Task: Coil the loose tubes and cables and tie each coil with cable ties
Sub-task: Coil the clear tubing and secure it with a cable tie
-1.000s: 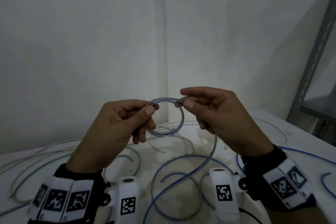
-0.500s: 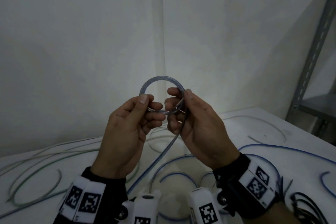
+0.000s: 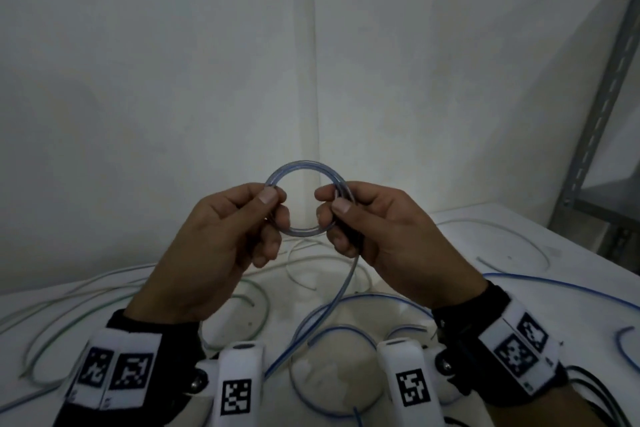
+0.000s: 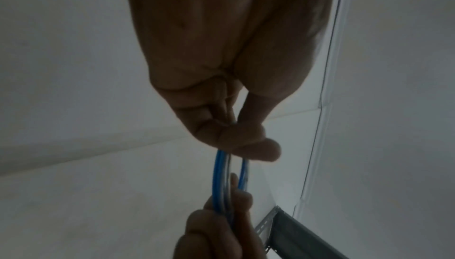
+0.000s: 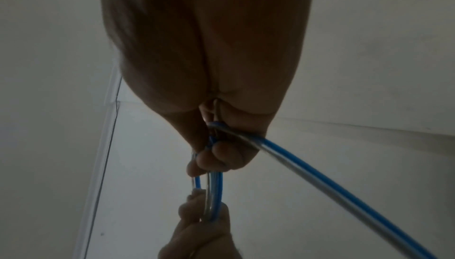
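blue-striped tube coil [image 3: 304, 199] is pinched by left hand [image 3: 221, 246] and right hand [image 3: 388, 236] above table [image 3: 571, 253].

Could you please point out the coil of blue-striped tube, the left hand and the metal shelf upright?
coil of blue-striped tube [image 3: 304, 164]: head view, top arc of the ring.
left hand [image 3: 221, 239]: head view, back of the hand.
metal shelf upright [image 3: 602, 87]: head view, perforated post's middle.

Dim, soft light throughout; both wrist views are dark, grainy and backlit.
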A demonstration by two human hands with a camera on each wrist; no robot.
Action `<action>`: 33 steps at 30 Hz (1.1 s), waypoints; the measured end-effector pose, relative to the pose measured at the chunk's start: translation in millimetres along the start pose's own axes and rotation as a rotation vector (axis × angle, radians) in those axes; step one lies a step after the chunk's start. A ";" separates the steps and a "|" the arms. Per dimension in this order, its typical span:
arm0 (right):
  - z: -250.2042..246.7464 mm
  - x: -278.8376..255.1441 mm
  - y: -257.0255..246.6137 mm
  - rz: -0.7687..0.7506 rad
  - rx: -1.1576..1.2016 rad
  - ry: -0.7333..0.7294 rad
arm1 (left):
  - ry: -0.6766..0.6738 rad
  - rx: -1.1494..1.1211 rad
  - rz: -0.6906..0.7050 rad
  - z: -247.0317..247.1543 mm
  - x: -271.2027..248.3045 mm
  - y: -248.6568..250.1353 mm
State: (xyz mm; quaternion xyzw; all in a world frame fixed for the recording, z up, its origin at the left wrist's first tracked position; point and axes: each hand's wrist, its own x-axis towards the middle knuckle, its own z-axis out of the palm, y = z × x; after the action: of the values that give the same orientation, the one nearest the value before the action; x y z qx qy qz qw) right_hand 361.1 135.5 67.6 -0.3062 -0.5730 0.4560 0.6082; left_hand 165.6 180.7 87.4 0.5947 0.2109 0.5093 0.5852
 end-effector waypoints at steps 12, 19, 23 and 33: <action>4.2 2.9 12.5 -0.015 0.099 -0.005 | -0.059 0.021 -0.044 -1.8 -0.5 -2.1; 3.4 -1.1 -7.3 -0.059 0.133 -0.069 | -0.069 0.038 0.011 1.1 -1.3 -7.6; -2.0 -1.8 -7.0 -0.050 0.010 -0.081 | -0.149 0.148 -0.012 -3.1 -4.0 -3.2; 0.1 -4.4 -5.7 -0.020 0.022 -0.128 | -0.087 0.185 0.100 -2.4 -3.0 -7.3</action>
State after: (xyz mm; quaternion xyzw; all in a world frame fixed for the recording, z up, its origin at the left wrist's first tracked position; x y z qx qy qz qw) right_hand 362.5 129.2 70.9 -0.2640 -0.6085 0.4750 0.5782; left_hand 164.9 180.9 79.2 0.6777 0.2015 0.4896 0.5103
